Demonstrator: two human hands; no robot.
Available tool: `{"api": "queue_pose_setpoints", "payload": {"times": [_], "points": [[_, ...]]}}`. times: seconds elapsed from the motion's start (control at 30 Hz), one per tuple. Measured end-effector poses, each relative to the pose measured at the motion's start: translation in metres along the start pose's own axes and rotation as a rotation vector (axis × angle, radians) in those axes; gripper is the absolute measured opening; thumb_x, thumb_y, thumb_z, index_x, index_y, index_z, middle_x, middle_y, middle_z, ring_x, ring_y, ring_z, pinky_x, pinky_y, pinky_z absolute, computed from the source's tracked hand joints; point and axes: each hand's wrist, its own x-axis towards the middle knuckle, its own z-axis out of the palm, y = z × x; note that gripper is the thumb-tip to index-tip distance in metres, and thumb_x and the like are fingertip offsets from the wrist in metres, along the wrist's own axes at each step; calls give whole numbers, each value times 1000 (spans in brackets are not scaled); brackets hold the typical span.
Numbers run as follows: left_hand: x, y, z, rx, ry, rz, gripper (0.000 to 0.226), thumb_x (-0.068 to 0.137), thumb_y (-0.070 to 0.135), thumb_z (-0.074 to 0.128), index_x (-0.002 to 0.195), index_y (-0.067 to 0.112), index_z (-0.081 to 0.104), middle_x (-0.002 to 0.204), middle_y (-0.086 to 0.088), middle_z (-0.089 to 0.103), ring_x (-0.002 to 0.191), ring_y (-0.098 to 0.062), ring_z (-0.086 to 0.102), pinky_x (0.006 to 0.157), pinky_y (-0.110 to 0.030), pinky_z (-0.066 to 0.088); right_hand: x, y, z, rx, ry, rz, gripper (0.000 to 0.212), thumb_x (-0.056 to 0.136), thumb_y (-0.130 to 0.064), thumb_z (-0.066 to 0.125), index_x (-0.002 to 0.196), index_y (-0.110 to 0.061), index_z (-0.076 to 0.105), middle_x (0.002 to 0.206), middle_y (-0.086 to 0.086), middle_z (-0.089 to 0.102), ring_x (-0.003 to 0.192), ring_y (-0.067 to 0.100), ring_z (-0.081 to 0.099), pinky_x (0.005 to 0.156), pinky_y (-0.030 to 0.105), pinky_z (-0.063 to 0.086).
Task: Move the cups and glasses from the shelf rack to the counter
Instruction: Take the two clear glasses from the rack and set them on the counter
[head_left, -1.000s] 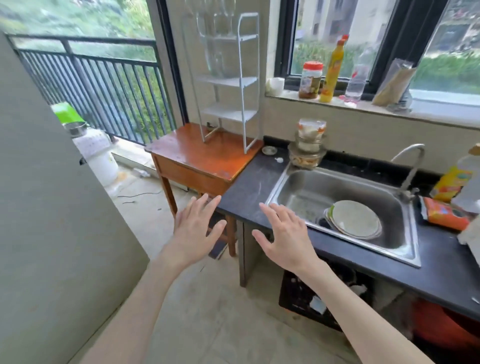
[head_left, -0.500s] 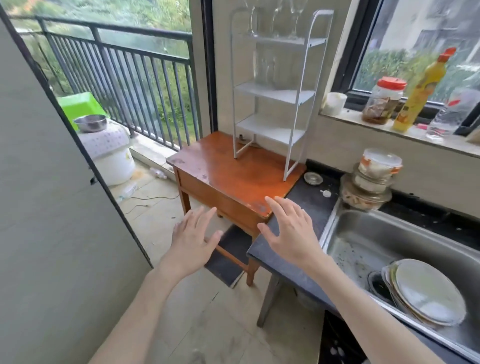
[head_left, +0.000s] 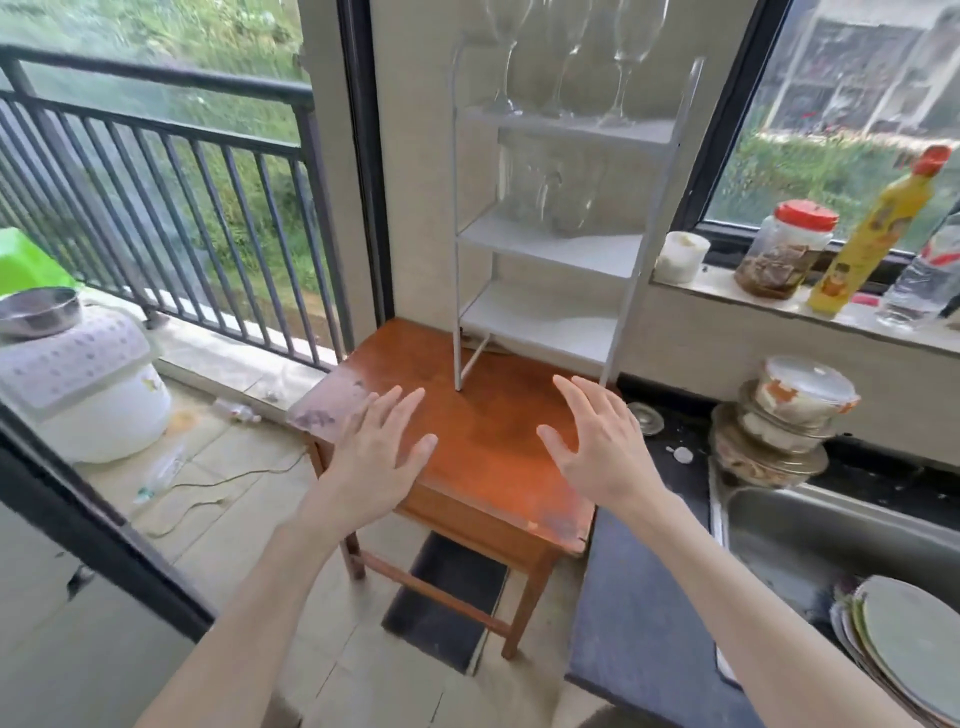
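Observation:
A white shelf rack (head_left: 556, 249) stands on a small wooden table (head_left: 483, 457). Three clear stemmed glasses (head_left: 563, 57) stand on its top shelf; their bowls run out of frame. Clear tumblers (head_left: 550, 200) sit on the shelf below, and the two lower shelves are bare. My left hand (head_left: 376, 452) and my right hand (head_left: 602, 447) hover open above the table top, in front of the rack, fingers spread and holding nothing. The dark counter (head_left: 639, 613) begins just right of the table.
A steel sink (head_left: 810, 540) with stacked plates (head_left: 904, 654) is set in the counter. Stacked lidded bowls (head_left: 784, 421) stand behind it. The windowsill holds a white cup (head_left: 680, 257), a jar (head_left: 787, 249) and bottles (head_left: 872, 234). A balcony railing (head_left: 171, 182) runs on the left.
The view has moved closer to the rack and table. Both hands have risen from below the table edge to above the table top, still open.

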Motion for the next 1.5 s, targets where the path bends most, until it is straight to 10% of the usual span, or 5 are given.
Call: {"api": "queue_pose_setpoints", "payload": {"times": [0.63,0.8,0.9,1.17,1.5], "points": [[311,44,-14,-348,3,361,51,95,44,34,143,30,25,150,9,29,136,-3,22,104,-21,17,277,20,-5,565,226,152,50,93,-28,48,140,-19,35,140,1,44,122,12,47,94,23,35],[369,53,-11,-616,-41,281,51,95,43,33,141,20,33,145,4,40,130,-5,35,103,-15,28,324,20,-14,674,239,168,16,92,-22,44,90,-26,59,85,-15,62,83,3,55,83,40,43],[388,58,-4,-812,-95,192,40,97,39,30,133,25,43,133,7,49,130,-9,40,106,-22,31,334,19,-12,860,214,219,22,92,-16,40,90,1,55,87,24,55,81,35,52,89,59,44],[412,80,3,-1136,-217,81,50,100,32,21,132,2,44,123,-5,53,117,-13,47,102,-23,32,340,25,-12,1115,243,276,30,98,-16,36,88,-17,65,81,1,62,86,13,61,76,33,51],[398,67,-3,-952,6,72,41,92,44,41,65,18,57,73,4,59,78,-14,55,84,-33,41,327,22,-16,1199,252,376,40,92,-48,42,63,-19,41,49,-13,37,56,10,39,70,31,46]]}}
